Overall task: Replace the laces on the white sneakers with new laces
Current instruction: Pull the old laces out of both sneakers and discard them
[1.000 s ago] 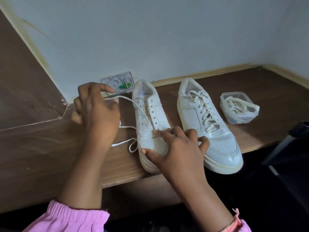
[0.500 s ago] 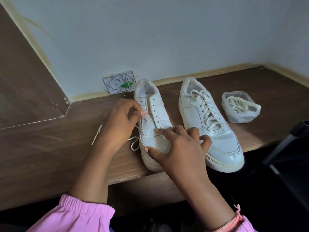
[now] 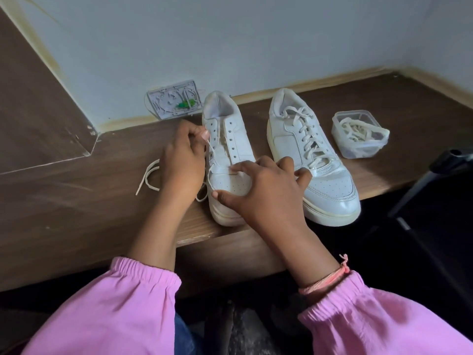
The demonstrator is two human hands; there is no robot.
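Left sneaker: we see the nearly unlaced white sneaker point(image 3: 231, 160) standing on the wooden desk point(image 3: 76, 201), toe at the near edge.
Left hand: our left hand point(image 3: 183, 160) pinches a strand of the lace point(image 3: 210, 149) between thumb and fingertips, beside the upper eyelets.
Lace tail: a loose loop point(image 3: 148, 176) lies on the desk, left of that hand.
Right hand: our right hand point(image 3: 266, 194) rests on the toe box, fingers spread and pressing, holding nothing.
Right sneaker: the second sneaker point(image 3: 311, 155) stands just beside it, fully laced.
Container: a clear plastic tub point(image 3: 358, 135) holding laces sits right of the pair.
Wall: a grey plate point(image 3: 174, 101) leans at the back.
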